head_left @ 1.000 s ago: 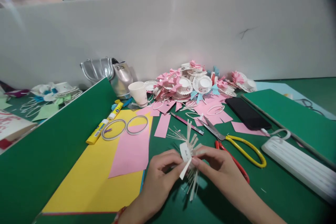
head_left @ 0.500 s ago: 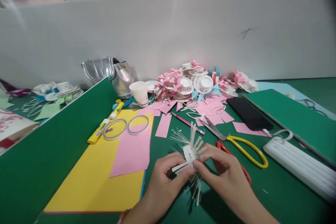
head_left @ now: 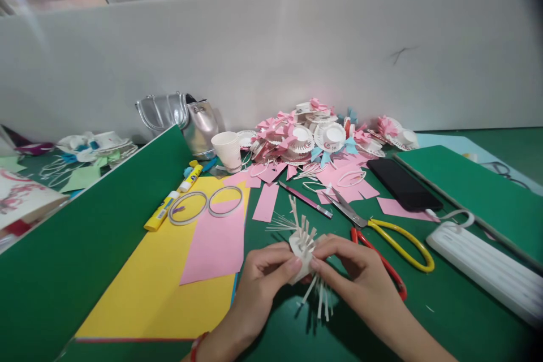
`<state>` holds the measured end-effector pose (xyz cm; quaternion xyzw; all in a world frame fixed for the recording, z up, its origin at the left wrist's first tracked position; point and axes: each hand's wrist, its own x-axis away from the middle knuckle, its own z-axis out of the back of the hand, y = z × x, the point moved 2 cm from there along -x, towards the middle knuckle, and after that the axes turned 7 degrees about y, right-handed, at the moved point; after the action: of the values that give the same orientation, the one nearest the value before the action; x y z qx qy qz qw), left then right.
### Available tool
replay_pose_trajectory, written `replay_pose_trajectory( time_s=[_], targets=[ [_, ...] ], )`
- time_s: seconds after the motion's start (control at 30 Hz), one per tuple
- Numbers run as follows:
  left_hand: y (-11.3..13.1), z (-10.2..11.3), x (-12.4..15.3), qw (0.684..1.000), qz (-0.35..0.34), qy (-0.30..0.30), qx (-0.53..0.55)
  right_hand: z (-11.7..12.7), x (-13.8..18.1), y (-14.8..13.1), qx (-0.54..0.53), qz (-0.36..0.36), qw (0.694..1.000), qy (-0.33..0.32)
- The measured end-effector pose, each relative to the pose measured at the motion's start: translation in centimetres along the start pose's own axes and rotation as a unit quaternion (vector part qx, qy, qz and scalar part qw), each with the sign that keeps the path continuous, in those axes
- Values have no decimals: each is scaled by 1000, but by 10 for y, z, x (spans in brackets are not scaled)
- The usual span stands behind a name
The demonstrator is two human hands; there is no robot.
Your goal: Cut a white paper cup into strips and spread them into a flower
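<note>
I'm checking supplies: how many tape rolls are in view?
2. The left roll lies mostly over the yellow sheet, beside a glue stick; the right roll, next to it, partly over the pink sheet. More could be hidden behind the craft pile.

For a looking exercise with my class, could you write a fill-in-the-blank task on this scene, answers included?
1. The left hand and right hand both hold a fringed piece coloured ____.
2. The scissors have one yellow handle and one ____ handle.
3. The large sheet under the pink paper is ____.
4. In the picture, the phone lies to the ____ of the paper cup.

Missing words: white; red; yellow; right.
</note>
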<state>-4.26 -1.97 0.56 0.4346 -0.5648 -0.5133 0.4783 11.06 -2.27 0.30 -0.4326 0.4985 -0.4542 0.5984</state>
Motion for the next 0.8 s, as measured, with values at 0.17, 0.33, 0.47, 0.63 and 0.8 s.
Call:
replay_pose_trajectory(
  time_s=[0.17,0.33,0.47,0.63,0.8],
  targets=[
    [5,-1,-2,999,-19,-24,-21,0,2,-3,25,43,998,44],
    [11,-3,-1,996,-60,-21,-66,1,2,-3,4,22,999,47],
    [13,-4,0,992,-86,-7,-89,1,-1,-2,-51,-27,998,12],
    [14,-5,4,991,-98,-6,-92,0,-2,1,-76,-58,995,26],
    [13,-6,6,989,-117,2,-93,0,1,-3,-30,-8,998,48]
  ],
)
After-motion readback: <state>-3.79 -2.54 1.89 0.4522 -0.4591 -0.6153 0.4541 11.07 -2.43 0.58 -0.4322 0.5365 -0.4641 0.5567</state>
